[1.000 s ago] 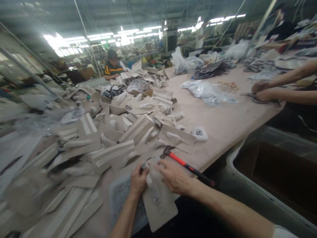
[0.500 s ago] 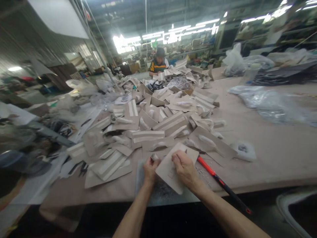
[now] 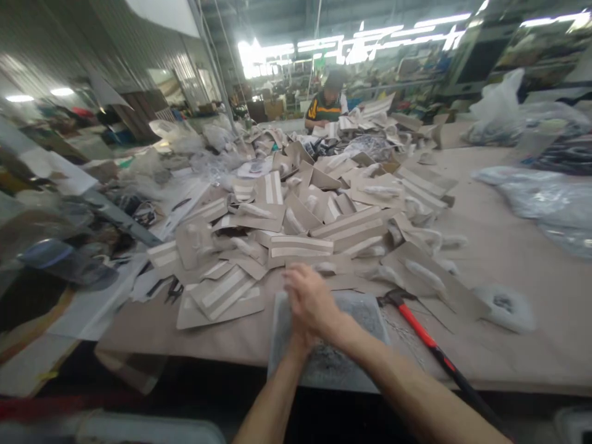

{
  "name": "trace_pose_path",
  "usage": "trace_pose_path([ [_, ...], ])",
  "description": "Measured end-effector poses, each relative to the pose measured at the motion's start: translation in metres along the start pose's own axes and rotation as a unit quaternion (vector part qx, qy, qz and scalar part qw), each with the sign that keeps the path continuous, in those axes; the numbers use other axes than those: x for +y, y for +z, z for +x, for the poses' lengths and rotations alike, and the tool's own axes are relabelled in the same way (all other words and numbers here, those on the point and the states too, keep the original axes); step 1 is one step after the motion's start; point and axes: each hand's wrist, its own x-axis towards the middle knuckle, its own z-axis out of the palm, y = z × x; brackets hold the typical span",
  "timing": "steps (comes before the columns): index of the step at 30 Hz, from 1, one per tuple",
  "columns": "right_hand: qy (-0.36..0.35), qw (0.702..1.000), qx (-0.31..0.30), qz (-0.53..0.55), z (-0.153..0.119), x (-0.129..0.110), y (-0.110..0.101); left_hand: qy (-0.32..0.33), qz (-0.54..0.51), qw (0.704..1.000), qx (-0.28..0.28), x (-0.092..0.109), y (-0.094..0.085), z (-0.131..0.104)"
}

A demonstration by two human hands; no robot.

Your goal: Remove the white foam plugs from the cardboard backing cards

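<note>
Both hands are together over a grey slab (image 3: pixel 363 311) at the table's near edge. My right hand (image 3: pixel 312 296) lies across the left, with its fingers curled together; what they hold, if anything, is hidden. Mostly covered by it, my left hand (image 3: pixel 300 336) shows only its wrist and back edge. Just beyond the hands lies a heap of beige card pieces (image 3: pixel 300 248) with pale stripes, many with white wrapped bundles on them. Right of the slab is a hammer (image 3: pixel 419 324) with a red and black handle.
A small clear bag of dark bits (image 3: pixel 504 305) lies to the right. Plastic bags (image 3: pixel 555 200) rest on the right of the table (image 3: pixel 467 234). Across the heap sits a person (image 3: pixel 328 108). A metal bar (image 3: pixel 123 219) slants along the left side.
The beige card that was in my right hand is no longer in it. My right hand has moved left over the left hand, baring more of the slab. The view has swung left.
</note>
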Motion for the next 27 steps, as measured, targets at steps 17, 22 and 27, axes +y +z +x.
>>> trace_pose_path([
  [17,0.1,0.961,-0.107,-0.236,0.007,0.095,-0.067,-0.009,-0.028,0.999,-0.032,-0.002,0.0,0.002],
  [22,0.247,0.95,-0.055,-0.183,-0.076,0.062,-0.063,-0.007,-0.039,0.999,0.013,-0.008,-0.003,-0.001],
  [27,0.293,0.956,-0.007,-0.018,-0.154,0.062,-0.021,-0.013,-0.057,0.998,0.033,-0.007,-0.004,-0.004],
])
